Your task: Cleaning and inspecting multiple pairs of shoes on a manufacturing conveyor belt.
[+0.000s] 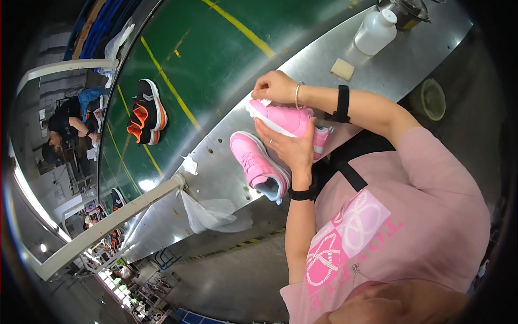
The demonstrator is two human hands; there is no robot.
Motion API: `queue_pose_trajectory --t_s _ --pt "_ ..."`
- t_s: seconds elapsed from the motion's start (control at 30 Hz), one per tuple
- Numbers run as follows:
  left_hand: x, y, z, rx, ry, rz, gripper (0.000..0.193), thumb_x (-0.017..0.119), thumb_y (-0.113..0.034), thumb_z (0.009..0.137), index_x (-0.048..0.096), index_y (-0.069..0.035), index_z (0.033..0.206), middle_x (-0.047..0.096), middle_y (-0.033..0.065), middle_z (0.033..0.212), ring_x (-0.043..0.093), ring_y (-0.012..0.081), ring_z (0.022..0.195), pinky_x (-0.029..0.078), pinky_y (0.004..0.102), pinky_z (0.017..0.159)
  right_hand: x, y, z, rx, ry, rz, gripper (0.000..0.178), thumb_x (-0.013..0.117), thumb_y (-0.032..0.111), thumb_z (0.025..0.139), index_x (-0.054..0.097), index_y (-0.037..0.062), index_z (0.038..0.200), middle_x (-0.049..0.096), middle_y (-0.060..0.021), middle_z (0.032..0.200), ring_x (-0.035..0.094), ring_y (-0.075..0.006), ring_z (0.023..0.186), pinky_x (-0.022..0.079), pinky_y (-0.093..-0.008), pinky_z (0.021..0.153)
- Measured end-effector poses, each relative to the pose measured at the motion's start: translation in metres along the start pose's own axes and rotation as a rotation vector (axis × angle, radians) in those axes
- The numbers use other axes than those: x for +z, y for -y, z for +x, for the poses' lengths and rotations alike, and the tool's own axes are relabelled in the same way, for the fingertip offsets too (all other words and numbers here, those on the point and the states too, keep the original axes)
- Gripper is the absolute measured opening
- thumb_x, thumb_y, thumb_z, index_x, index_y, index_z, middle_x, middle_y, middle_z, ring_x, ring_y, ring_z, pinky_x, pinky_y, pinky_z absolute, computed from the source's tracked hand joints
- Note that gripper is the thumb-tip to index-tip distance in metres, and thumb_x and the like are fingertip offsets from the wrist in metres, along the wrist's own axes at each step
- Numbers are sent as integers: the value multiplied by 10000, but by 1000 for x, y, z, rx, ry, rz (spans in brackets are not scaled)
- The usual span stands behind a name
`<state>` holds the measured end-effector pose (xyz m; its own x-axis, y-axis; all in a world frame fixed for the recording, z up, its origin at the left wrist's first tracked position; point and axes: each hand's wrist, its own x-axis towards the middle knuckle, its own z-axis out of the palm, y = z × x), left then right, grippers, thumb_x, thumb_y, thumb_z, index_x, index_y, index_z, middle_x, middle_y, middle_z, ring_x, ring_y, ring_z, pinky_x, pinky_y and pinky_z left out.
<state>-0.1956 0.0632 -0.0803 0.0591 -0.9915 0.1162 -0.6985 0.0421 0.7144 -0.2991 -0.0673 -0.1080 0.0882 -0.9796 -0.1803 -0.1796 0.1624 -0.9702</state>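
We hold one pink sneaker [286,119] over the near edge of the metal table [380,73], its toe toward the upper left and its heel toward the lower right, so the long axis runs on a slant. Whether it touches the metal we cannot tell. Our left hand [293,148] grips it from the sole side, fingers spread along it; our right hand [276,86] is bent over the toe, fingertips drawn together on a small white wad [264,101]. The second pink sneaker [251,156] rests on the table just beside our left hand, toe also to the upper left but on a steeper line, its opening facing us.

Both sneakers have glossy pink uppers, white soles and pale pull tabs at the heel; the one set down shows pink lacing and a pale bluish lining.

Farther along the table we see a whitish plastic bottle [374,35] with its cap on, and beside it a metal pot [403,13]; the contents of both we cannot make out. A yellowish sponge [342,69] lies nearer. A pale greenish bucket [430,100] stands on the floor, its inside too dim to read.
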Motion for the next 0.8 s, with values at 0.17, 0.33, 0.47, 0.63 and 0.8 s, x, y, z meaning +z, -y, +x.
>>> queue_pose_trajectory --t_s 0.17,0.33,0.47,0.63,0.8 --pt "2 -1 1 1 2 -29 1293 923 -405 648 109 29 1554 218 310 1545 244 479 1441 263 544 1171 -10 -14 -4 46 -15 148 236 751 209 853 769 5 971 767 -101 909 720 -147 860 567 -286 809" --pt "0 2 1 -7 -19 -27 1276 918 -391 650 116 24 1552 233 317 1538 260 489 1431 269 553 1162 -3 11 -29 -329 -5 -206 200 729 215 852 746 20 893 692 -98 865 680 -242 825 536 -342 741" --pt "3 4 1 -12 8 -26 1263 911 -377 652 118 27 1549 238 323 1535 267 497 1425 273 557 1158 -9 12 -60 -494 -43 -341 138 704 188 842 711 50 842 605 -102 823 625 -298 797 506 -398 708" --pt "3 -2 2 35 -28 -11 1250 901 -377 658 123 35 1545 254 332 1523 281 499 1418 275 557 1154 7 13 -28 -469 -107 -333 147 703 191 846 704 44 831 599 -104 820 622 -304 793 499 -403 702" --pt "5 2 1 -7 -23 -26 1246 900 -379 659 128 42 1541 263 334 1518 285 498 1414 275 558 1153 9 12 -25 -426 -112 -328 166 691 200 851 688 37 818 603 -110 837 618 -314 794 495 -417 704"
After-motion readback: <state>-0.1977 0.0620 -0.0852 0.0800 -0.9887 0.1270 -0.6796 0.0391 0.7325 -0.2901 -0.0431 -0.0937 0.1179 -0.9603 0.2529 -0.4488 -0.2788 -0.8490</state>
